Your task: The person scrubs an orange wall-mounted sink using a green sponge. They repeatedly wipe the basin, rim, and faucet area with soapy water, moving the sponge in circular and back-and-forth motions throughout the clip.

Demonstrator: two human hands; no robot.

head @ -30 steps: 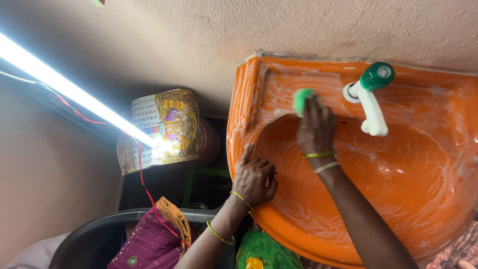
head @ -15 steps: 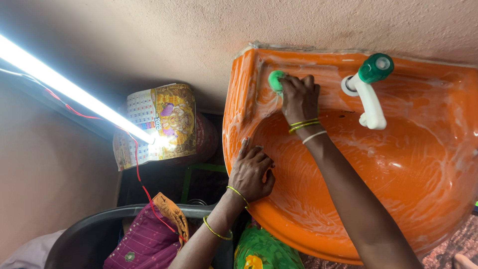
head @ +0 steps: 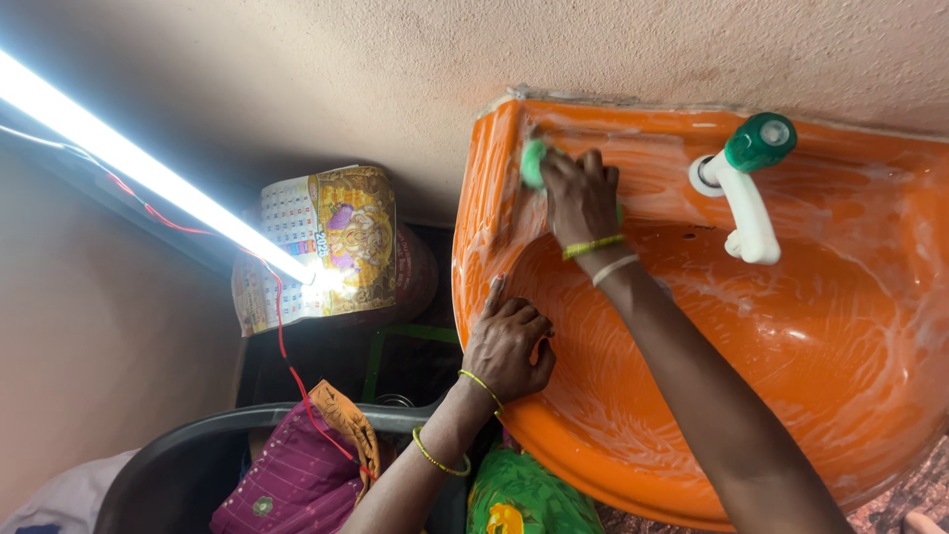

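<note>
Orange sink (head: 840, 396) (soapy) carries white tap (head: 748, 213), green scrubber (head: 533, 161).
</note>
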